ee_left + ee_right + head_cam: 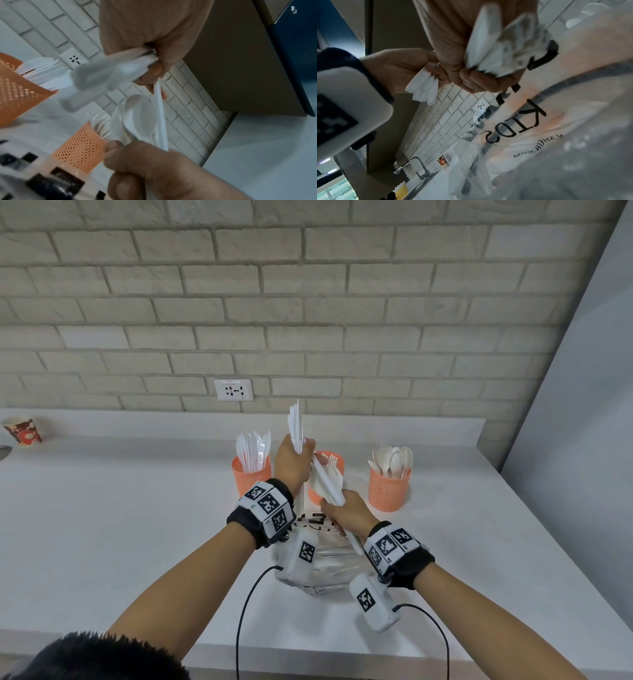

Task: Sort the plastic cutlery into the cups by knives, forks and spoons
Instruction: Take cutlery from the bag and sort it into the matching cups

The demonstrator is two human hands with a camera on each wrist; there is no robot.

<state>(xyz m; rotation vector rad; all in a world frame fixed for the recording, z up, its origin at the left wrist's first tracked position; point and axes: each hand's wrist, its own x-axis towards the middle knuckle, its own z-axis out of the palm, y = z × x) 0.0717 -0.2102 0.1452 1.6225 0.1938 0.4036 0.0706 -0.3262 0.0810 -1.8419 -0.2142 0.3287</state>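
While my left hand (294, 457) grips a knife bundle (296, 422) and my right hand (346, 510) clasps mixed cutlery (327, 479), I judge these light, slick, bendy pieces best held mid-handle.

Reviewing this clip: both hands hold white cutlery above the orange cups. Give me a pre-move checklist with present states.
1. Left hand grips a bundle of white plastic knives, blades up: ok.
2. Right hand grips a mixed bunch of white plastic cutlery with spoons among it: ok.
3. Left orange mesh cup holds only knives: ok.
4. Middle orange mesh cup shows forks; most of it is hidden by the hands: cannot tell.
5. Right orange mesh cup holds only spoons: ok.
6. Clear printed plastic bag lies under the wrists; whether it still holds cutlery: cannot tell.
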